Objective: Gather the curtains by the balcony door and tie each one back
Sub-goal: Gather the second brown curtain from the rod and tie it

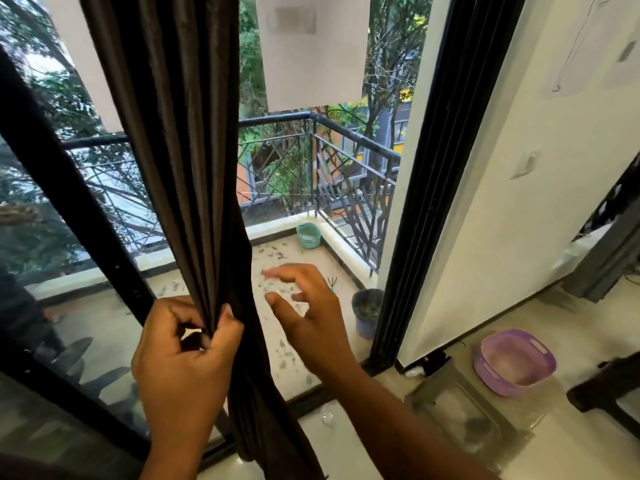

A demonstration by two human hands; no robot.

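Curtain (pixel 180 150) of dark brown cloth hangs bunched from the upper left of the frame down to the bottom centre, in front of the open balcony door frame (pixel 426 188). Low and left of centre, the left hand (pixel 183 355) has its grip clamped on the gathered folds. Just right of the cloth, the right hand (pixel 304 310) hovers, fingers spread apart, touching nothing. At lower right, a purple basin (pixel 512 362) sits on the floor.

Count: 1 dark curtain (pixel 194 174), 2 hands – left hand (pixel 180 362), right hand (pixel 308 313). Balcony: 1 teal bucket (pixel 308 235) far, 1 grey-blue plant pot (pixel 367 311) near door frame. Indoors right: 1 purple basin (pixel 516 362).
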